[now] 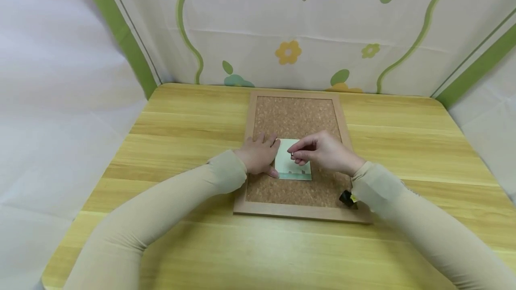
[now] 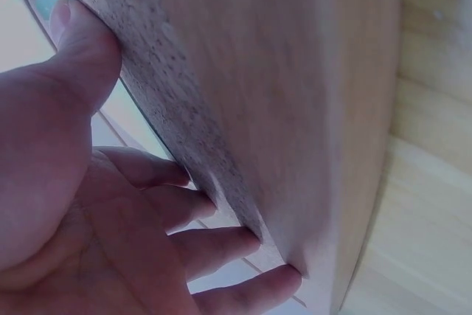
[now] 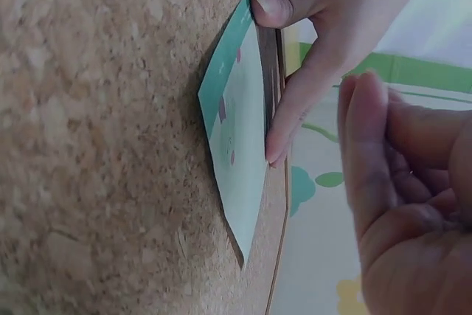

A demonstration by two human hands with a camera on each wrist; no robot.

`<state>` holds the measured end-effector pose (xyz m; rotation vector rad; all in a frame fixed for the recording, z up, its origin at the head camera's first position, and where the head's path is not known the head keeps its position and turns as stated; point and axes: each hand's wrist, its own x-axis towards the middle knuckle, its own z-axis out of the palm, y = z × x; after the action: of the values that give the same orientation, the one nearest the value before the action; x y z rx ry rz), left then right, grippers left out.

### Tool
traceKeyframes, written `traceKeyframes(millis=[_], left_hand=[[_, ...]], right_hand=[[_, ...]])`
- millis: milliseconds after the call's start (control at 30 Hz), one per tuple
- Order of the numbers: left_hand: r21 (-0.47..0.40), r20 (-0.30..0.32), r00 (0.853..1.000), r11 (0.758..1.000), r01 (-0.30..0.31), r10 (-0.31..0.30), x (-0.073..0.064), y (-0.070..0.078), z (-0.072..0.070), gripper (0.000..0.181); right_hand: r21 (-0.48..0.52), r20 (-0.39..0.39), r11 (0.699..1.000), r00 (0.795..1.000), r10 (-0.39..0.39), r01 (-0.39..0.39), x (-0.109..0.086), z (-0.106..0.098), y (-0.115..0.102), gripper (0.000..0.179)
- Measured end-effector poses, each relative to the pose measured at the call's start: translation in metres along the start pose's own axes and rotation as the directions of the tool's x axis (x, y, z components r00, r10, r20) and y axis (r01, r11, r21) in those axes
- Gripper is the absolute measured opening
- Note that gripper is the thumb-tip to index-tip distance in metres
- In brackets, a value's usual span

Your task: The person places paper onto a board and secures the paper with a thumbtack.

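A pale green sheet of note paper (image 1: 285, 164) with a darker green strip along its near edge lies on a framed corkboard (image 1: 296, 113). My left hand (image 1: 258, 155) rests at the paper's left side, thumb on its near corner and fingers spread over the cork and frame. Above the paper, my right hand (image 1: 328, 152) pinches a small dark, shiny thing (image 1: 292, 154) between thumb and fingertips; its kind is too small to tell. In the right wrist view, the right hand (image 3: 413, 175) hovers apart from the paper (image 3: 240, 145), and its fingers hide the small thing.
A black object (image 1: 346, 198) with a yellow patch sits at the corkboard's near right corner, partly behind the right sleeve (image 1: 379, 189). The board lies on a wood-grain table (image 1: 181, 124). Patterned white cloth (image 1: 250, 21) hangs behind the table.
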<state>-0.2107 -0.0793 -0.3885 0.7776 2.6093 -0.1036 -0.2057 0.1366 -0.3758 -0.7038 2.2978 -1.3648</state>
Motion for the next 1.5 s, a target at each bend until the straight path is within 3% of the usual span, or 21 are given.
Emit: traceKeyframes(millis=[300,500,833,1033,1267,1500], left_hand=[[-0.013,0.008,1.0,1.0,-0.003,0.003,0.0,-0.001,-0.001,0.104],[-0.014,0.014,1.0,1.0,-0.004,0.004,0.0,-0.002,0.0,0.105],[-0.021,0.021,1.0,1.0,-0.006,0.007,0.0,-0.002,-0.001,0.104],[-0.022,0.019,1.0,1.0,-0.009,0.01,-0.001,-0.002,-0.002,0.104],[-0.027,0.018,1.0,1.0,-0.012,0.012,-0.001,-0.002,-0.002,0.104],[-0.03,0.024,1.0,0.999,-0.011,0.012,-0.001,-0.003,-0.002,0.106]], right_hand=[[-0.073,0.039,0.996,0.998,0.055,-0.052,0.005,0.0,0.01,0.013],[-0.199,0.069,0.977,0.993,0.092,-0.077,0.009,0.003,0.009,0.007],[-0.296,0.142,0.953,0.984,0.106,-0.06,0.017,0.006,0.003,0.004],[-0.348,0.219,0.934,0.961,0.167,-0.082,0.025,0.01,0.003,0.003],[-0.343,0.257,0.924,0.929,0.266,-0.169,0.035,0.015,-0.005,0.004],[-0.421,0.268,0.881,0.898,0.348,-0.216,0.045,0.016,-0.01,0.005]])
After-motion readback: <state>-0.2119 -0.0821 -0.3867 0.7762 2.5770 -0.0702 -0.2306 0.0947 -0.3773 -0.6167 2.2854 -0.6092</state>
